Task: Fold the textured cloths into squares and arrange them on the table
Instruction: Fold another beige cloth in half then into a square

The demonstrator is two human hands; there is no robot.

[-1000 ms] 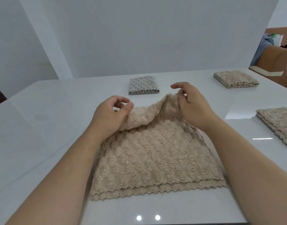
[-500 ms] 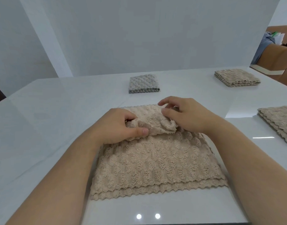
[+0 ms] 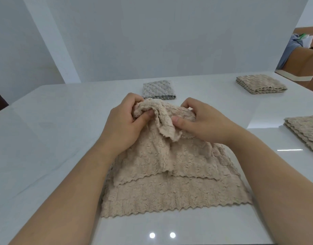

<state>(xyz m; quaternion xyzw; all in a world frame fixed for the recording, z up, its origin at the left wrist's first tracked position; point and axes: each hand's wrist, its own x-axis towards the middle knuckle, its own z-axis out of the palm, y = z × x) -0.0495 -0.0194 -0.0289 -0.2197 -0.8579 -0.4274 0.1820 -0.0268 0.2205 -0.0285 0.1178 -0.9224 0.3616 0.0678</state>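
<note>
White glossy bench (image 3: 46,138), grey wall behind. Beige cloth (image 3: 170,191) lies mid-bench, near edge flat, far edge lifted and bunched. Left grip (image 3: 124,124) pinches the raised fold; right grip (image 3: 203,121) pinches it alongside. Grey folded cloth (image 3: 158,91) just beyond. Folded beige square (image 3: 260,84) far right; beige stack (image 3: 306,131) at right edge.

I see a beige textured cloth (image 3: 170,191) in front, its near half flat (scalloped hem toward me), its far part bunched and raised. Beyond lies a grey folded square (image 3: 158,90); far right, a beige folded square (image 3: 260,84); at the right edge, a third beige cloth (image 3: 306,131), seemingly folded.
</note>
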